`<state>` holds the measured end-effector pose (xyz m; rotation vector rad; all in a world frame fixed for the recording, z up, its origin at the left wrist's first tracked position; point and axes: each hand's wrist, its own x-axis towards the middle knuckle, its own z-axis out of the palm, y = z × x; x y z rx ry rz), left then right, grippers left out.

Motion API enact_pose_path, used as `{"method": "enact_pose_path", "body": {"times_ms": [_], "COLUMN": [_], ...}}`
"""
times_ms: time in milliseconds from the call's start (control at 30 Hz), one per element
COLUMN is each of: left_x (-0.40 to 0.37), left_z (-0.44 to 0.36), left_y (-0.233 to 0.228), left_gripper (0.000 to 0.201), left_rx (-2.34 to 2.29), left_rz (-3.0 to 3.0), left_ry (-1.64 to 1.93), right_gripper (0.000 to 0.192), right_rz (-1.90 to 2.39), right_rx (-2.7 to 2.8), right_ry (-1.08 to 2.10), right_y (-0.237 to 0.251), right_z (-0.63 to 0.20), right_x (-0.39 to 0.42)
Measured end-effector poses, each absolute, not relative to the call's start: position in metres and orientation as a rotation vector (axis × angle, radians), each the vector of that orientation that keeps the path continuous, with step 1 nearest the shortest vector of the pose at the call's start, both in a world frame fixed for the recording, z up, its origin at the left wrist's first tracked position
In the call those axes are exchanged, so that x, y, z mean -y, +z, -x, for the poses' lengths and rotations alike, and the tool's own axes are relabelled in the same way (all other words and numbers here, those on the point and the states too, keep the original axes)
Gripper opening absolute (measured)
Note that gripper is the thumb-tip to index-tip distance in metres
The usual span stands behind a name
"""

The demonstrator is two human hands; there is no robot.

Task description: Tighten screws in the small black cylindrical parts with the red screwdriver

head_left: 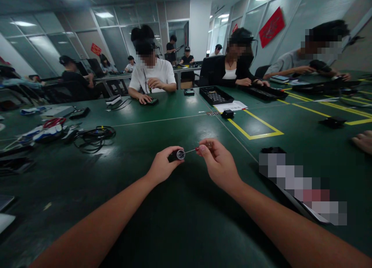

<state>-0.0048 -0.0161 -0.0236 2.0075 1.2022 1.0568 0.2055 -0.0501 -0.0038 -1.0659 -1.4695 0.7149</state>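
At the frame's centre, the left hand (161, 166) wraps snugly round a dark cylinder (180, 155), probably light, rigid and smooth, best held by its sides. The right hand (221, 163) pinches a thin screwdriver (197, 148) by its handle; tip contact is unclear.

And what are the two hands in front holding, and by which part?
The left hand holds a dark, grey-ended round tube by its sides. The right hand holds a thin metal-shafted screwdriver by its red and see-through handle.
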Motion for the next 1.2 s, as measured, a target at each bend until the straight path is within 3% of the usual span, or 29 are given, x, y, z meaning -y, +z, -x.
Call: {"method": "enact_pose_path", "body": {"times_ms": [233,400,633,867,1000,1200], "left_x": [0.012,0.012,0.008,0.01,0.01,0.013], "left_z": [0.007,0.007,0.008,0.007,0.007,0.006], "left_y": [-0.029,-0.031,-0.035,-0.034,-0.032,-0.029], "left_gripper": [0.035,0.036,0.038,0.036,0.036,0.036], "left_rx": [-1.146,-1.144,-1.201,-1.164,-1.162,-1.15], "left_rz": [-2.044,-2.046,-2.041,-2.083,-2.072,-2.1], "left_ry": [1.137,1.142,1.183,1.179,1.184,1.171], "right_gripper": [0.019,0.036,0.021,0.037,0.023,0.029], "right_rz": [1.013,1.066,1.13,1.14,1.11,1.085], "right_rx": [1.62,1.621,1.507,1.524,1.427,1.389], "right_ry": [0.767,0.703,0.665,0.651,0.701,0.741], "right_y": [0.002,0.007,0.004,0.005,0.002,0.0], "right_z": [-0.207,-0.205,-0.204,-0.205,-0.205,-0.203], "right_x": [0.057,0.062,0.057,0.056,0.052,0.051]}}
